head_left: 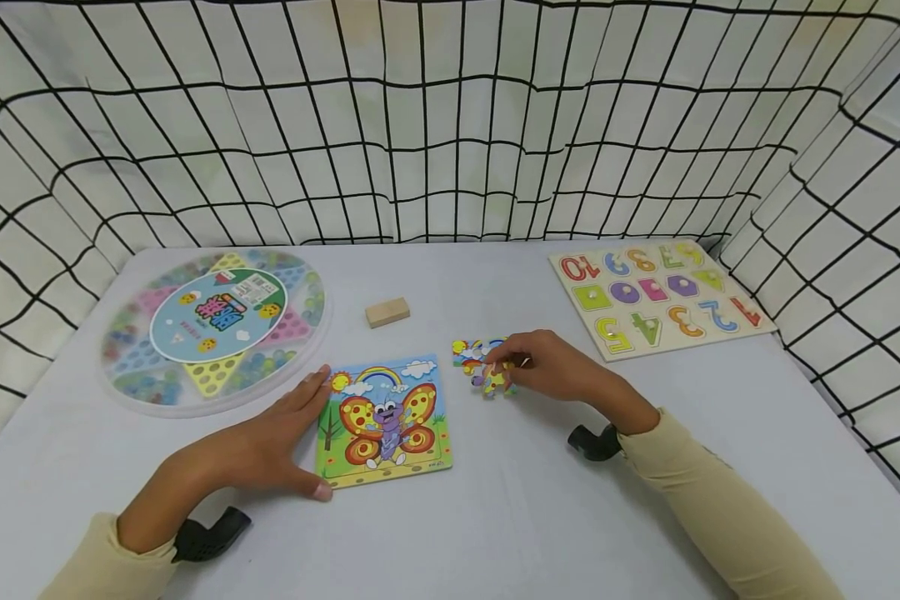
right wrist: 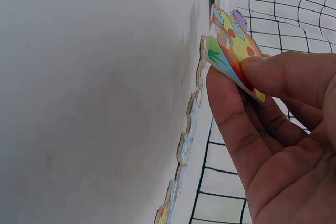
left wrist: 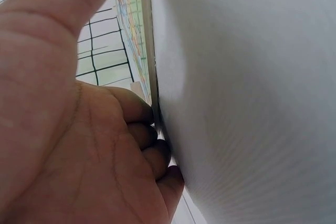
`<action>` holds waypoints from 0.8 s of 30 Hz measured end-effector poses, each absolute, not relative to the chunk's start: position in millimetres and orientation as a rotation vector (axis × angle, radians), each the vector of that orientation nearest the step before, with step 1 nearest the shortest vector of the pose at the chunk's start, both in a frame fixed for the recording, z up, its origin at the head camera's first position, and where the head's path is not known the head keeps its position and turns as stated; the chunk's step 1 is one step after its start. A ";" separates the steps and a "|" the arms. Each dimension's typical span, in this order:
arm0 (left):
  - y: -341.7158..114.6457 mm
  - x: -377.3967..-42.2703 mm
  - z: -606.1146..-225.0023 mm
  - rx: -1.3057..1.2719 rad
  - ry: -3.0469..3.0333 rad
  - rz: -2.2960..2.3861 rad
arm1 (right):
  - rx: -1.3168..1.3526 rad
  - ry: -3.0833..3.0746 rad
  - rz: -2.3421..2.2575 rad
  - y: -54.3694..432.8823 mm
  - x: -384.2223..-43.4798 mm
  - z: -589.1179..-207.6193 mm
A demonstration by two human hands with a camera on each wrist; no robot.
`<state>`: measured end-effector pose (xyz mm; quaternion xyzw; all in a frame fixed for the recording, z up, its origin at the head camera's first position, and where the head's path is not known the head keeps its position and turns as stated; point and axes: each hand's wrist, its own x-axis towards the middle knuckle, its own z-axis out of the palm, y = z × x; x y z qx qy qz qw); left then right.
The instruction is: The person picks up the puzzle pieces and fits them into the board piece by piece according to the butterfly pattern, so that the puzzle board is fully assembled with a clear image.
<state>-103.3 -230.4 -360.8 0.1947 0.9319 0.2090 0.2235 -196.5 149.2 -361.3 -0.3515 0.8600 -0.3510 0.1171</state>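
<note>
A square butterfly picture puzzle [head_left: 390,425] lies flat on the white table. Along its left edge rests my left hand [head_left: 266,446], fingers near the upper corner and thumb at the lower one. My right hand [head_left: 558,367] pinches a yellow-and-red jigsaw piece [right wrist: 239,40] between thumb and fingers, to the right of the puzzle. Several other jigsaw pieces [head_left: 465,353] lie on the table beneath and beside that hand, partly covered by it. In the left wrist view the fingertips [left wrist: 157,153] touch the table beside the board's edge.
A round lidded game set [head_left: 217,317] lies at the back left. A small wooden block [head_left: 387,312] sits behind the puzzle. At the back right is a number-and-shape board [head_left: 656,300]. Black netting [head_left: 420,150] encloses the table's back and sides.
</note>
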 end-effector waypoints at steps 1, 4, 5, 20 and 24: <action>-230.3 -103.3 -360.6 0.540 2.574 0.576 | -1.029 2.515 -1.032 147.5 -196.3 -361.2; -230.0 -103.3 -360.0 0.546 2.577 0.575 | -1.020 2.513 -1.041 142.1 -196.5 -361.6; -229.9 -103.3 -359.8 0.548 2.579 0.577 | -1.017 2.508 -1.047 140.1 -196.1 -361.4; -230.0 -102.4 -360.9 0.538 2.580 0.576 | -1.030 2.416 -1.102 111.8 -194.7 -361.0; -230.0 -102.7 -360.8 0.543 2.583 0.576 | -1.032 2.387 -1.112 104.5 -193.5 -361.3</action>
